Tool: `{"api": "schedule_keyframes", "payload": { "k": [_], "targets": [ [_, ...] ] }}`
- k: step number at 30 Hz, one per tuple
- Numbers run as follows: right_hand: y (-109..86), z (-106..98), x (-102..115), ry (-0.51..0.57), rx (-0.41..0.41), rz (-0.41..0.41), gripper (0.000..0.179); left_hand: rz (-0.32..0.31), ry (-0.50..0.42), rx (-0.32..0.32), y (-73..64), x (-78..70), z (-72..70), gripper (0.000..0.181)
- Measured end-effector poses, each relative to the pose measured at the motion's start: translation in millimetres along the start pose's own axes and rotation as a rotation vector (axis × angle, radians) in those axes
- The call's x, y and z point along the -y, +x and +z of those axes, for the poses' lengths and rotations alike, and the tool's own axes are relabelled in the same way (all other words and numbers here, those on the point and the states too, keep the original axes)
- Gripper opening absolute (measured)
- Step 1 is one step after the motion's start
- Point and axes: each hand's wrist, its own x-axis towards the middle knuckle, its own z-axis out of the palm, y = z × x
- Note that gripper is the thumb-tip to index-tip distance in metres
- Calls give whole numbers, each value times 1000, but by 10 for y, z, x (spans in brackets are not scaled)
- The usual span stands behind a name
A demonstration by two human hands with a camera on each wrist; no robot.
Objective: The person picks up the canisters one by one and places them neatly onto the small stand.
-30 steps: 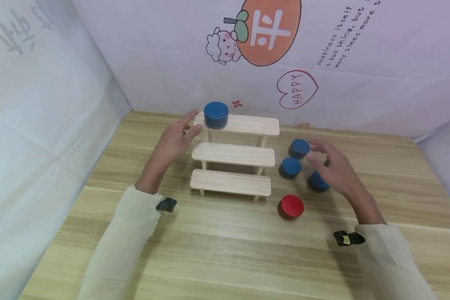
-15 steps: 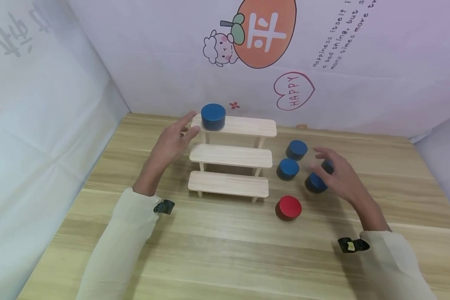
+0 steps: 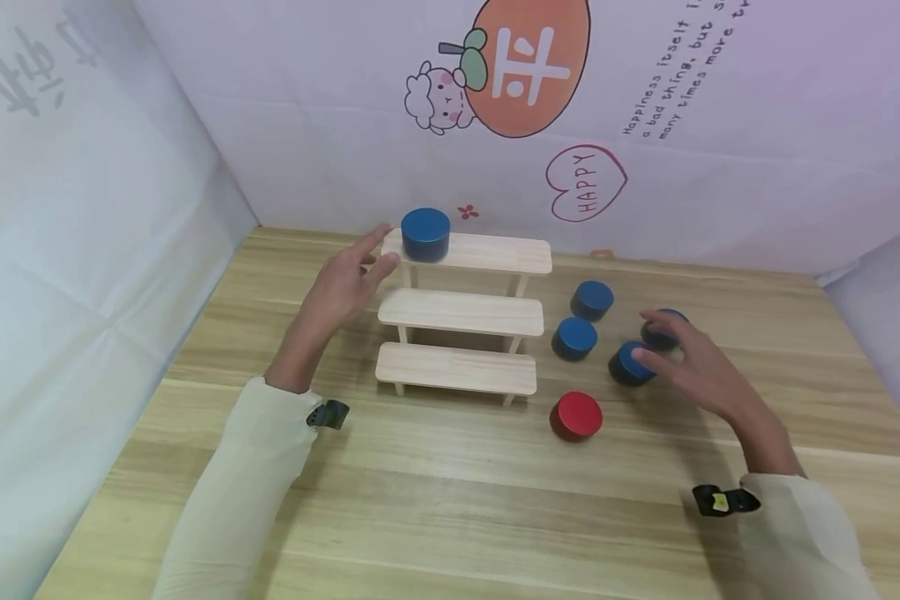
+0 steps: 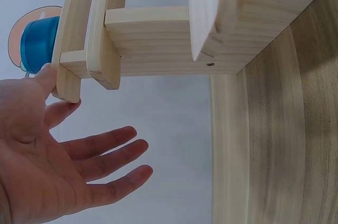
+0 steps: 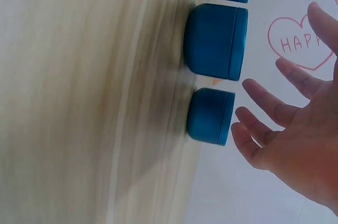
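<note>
A three-tier wooden stand (image 3: 457,312) carries a blue round tin (image 3: 425,234) at the left of its top tier. My left hand (image 3: 342,287) pinches that tier's left end between thumb and index finger, its other fingers extended in the left wrist view. On the table to the right are several more lidded blue tins (image 3: 574,338) and one red tin (image 3: 576,416). My right hand (image 3: 686,360) hovers over the two rightmost tins, the nearer blue tin (image 3: 632,363) and the farther blue tin (image 3: 663,327), partly covering both. Its spread fingers hold nothing in the right wrist view.
The wood-grain table (image 3: 435,508) stretches in front of the stand and tins. A white printed cloth (image 3: 330,125) hangs upright right behind the stand, and another white cloth (image 3: 105,275) closes off the left side.
My right hand has moved from beside the back tin rightward and slightly toward me, over the rightmost pair. The left hand keeps its place at the stand. The head view has shifted slightly.
</note>
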Motion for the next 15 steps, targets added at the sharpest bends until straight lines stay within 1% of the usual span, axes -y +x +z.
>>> {"api": "schedule_keyframes", "payload": {
  "k": [5, 10, 15],
  "targets": [
    [-53, -11, -75, 38, 13, -16, 68, 5, 1, 2, 2, 8, 8, 58],
    [-88, -24, -105, 41, 5, -9, 69, 7, 5, 1, 2, 21, 2, 58],
    [-108, -38, -108, 31, 5, 2, 73, 23, 11, 0, 9, 45, 5, 58]
  ]
}}
